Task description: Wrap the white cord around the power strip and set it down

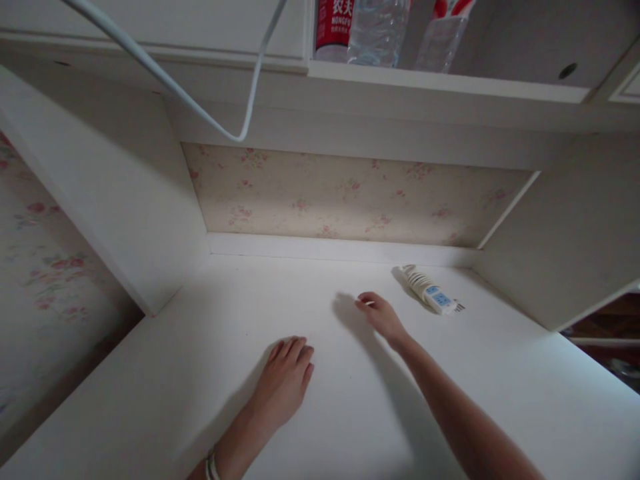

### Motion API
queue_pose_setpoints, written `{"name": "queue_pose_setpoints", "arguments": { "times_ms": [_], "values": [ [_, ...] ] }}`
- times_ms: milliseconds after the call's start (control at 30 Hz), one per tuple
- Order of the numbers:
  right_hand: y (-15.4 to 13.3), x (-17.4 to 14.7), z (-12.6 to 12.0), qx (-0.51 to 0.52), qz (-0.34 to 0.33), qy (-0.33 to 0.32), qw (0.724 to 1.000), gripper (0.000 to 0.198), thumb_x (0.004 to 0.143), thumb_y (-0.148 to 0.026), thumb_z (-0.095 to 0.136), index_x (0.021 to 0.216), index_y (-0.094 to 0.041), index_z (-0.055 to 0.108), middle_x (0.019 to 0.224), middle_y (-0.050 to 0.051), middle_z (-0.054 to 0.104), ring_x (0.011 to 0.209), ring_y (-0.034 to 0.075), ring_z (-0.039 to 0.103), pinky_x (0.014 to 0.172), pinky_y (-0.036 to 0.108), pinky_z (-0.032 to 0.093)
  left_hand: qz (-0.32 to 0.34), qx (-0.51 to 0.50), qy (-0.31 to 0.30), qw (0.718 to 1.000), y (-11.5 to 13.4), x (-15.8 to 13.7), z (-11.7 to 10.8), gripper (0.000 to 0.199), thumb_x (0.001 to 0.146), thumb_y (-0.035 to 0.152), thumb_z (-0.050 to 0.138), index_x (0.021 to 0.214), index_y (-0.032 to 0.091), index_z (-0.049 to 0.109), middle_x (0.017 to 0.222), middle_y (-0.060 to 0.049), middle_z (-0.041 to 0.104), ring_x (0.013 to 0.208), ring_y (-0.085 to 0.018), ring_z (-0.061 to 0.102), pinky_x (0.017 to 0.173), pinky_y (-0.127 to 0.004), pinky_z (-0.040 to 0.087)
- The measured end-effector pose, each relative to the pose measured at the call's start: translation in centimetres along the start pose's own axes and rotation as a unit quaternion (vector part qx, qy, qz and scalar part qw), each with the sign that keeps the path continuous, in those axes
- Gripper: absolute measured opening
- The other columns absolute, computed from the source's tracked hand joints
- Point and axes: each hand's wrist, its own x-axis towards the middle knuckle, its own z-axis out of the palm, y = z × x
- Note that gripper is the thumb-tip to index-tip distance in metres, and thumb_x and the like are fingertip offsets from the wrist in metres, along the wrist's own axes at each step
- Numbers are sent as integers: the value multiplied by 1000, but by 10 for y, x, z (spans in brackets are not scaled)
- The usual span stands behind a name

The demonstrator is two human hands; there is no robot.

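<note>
My left hand rests on the white desktop, palm down, its fingers loosely bent and a little apart, with nothing in it. Farther forward and to the right, my right hand hovers over the surface and casts a shadow. Its fingers curl loosely, a small gap shows between thumb and fingers, and no object is visible there. Nearest to it lies a white power strip with blue socket faces, its cord wound into a bundle at the far end. A bracelet circles my left wrist.
Side panels and a floral-papered back wall enclose the desk. Overhead, a shelf holds a red-labelled package, a clear water bottle and another clear container. A pale cable hangs in front, upper left.
</note>
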Motion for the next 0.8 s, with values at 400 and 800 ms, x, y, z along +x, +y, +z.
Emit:
{"name": "queue_pose_setpoints", "arguments": {
  "times_ms": [400,800],
  "values": [
    [90,68,-109,-382,189,73,902,59,80,-32,50,136,-17,38,115,24,54,103,38,56,81,52,42,-6,-17,-1,1000,-2,-1,0,28,92,22,45,117,25,57,127,-6,57,120,-24,49,105,-46,35],
    [41,81,-112,-206,195,53,957,35,61,-38,70,82,-9,69,92,25,66,98,40,60,77,44,45,-42,-189,29,981,3,4,-9,28,91,21,44,112,24,62,116,-6,63,107,-22,57,99,-41,42]
  ]
}}
